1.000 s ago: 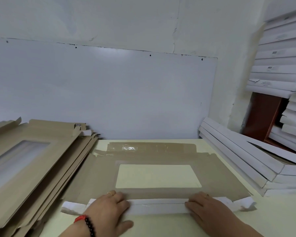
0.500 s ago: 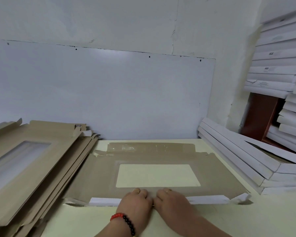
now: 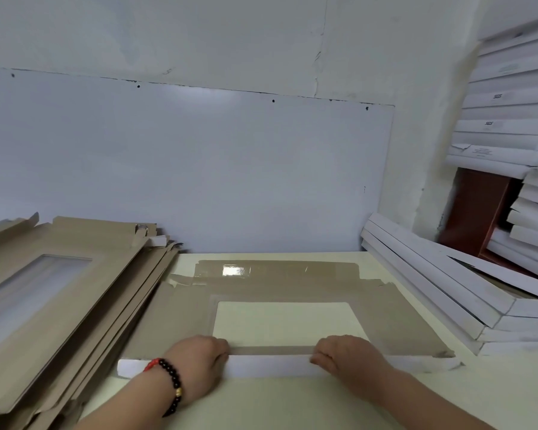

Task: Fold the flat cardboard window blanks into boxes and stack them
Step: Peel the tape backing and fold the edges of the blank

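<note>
Piled flat cardboard (image 3: 59,293) crowds the left hand (image 3: 196,364), stacked white boxes (image 3: 441,293) hem the right hand (image 3: 348,356), and both grip the near folded flap of the window blank (image 3: 292,290) between them.

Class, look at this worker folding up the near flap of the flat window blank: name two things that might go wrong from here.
1. The left hand and right hand press only the middle of the near flap; its ends may crease unevenly.
2. The leaning pile of flat blanks overlaps the window blank at its left edge and may hinder folding that side.
</note>
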The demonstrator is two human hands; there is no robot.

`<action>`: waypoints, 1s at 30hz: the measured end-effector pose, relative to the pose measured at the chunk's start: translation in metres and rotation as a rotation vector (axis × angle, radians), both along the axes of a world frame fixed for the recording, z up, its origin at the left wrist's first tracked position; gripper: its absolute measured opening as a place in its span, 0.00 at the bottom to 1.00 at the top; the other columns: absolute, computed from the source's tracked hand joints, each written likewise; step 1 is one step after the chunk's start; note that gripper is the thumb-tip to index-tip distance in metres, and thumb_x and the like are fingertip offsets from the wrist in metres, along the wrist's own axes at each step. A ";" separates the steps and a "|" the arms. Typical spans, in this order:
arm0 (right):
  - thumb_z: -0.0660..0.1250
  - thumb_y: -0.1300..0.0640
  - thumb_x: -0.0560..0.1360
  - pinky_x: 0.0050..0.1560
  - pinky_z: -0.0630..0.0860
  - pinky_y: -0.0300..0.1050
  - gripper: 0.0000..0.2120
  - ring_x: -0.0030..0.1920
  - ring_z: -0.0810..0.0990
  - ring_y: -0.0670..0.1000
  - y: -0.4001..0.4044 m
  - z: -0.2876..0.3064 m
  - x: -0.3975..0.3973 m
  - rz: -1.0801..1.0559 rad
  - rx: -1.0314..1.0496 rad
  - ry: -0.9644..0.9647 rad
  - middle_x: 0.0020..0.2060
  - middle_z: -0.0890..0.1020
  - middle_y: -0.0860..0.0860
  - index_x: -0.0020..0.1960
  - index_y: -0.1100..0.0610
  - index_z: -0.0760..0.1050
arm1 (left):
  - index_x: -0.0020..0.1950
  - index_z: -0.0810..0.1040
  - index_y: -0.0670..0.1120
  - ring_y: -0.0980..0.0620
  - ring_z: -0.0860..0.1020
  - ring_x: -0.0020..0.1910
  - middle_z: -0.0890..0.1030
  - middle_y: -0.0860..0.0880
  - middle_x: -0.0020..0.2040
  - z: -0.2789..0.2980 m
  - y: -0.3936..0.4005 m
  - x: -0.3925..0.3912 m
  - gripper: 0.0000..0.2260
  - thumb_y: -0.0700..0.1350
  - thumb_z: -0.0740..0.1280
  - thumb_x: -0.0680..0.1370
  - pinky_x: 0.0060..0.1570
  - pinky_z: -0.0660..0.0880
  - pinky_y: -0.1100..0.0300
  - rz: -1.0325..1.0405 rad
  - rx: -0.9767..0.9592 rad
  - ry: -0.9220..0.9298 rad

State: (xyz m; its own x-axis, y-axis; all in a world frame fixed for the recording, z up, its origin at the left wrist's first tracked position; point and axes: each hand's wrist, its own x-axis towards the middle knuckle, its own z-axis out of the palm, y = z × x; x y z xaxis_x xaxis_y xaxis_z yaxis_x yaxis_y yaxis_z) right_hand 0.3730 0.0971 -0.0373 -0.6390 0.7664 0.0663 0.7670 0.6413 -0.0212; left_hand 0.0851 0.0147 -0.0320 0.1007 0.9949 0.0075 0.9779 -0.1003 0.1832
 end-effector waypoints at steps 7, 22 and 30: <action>0.67 0.49 0.69 0.30 0.76 0.42 0.08 0.30 0.77 0.50 -0.025 -0.004 -0.051 0.088 0.473 0.016 0.30 0.76 0.47 0.33 0.51 0.77 | 0.59 0.74 0.49 0.46 0.68 0.61 0.72 0.47 0.58 -0.011 0.018 0.050 0.23 0.59 0.45 0.80 0.59 0.66 0.51 0.113 0.004 0.192; 0.40 0.45 0.82 0.74 0.36 0.53 0.27 0.77 0.37 0.47 0.007 -0.036 -0.042 -0.070 -0.083 -0.116 0.77 0.39 0.44 0.79 0.49 0.39 | 0.79 0.45 0.55 0.48 0.35 0.76 0.39 0.52 0.79 -0.047 0.032 0.031 0.27 0.60 0.38 0.80 0.74 0.37 0.47 0.175 -0.057 0.141; 0.41 0.44 0.82 0.74 0.38 0.50 0.27 0.76 0.37 0.42 0.047 -0.043 0.064 -0.308 -0.101 -0.081 0.77 0.38 0.41 0.78 0.44 0.39 | 0.78 0.40 0.59 0.50 0.35 0.76 0.37 0.55 0.78 -0.047 0.023 -0.020 0.26 0.61 0.40 0.80 0.74 0.37 0.49 0.220 -0.094 0.167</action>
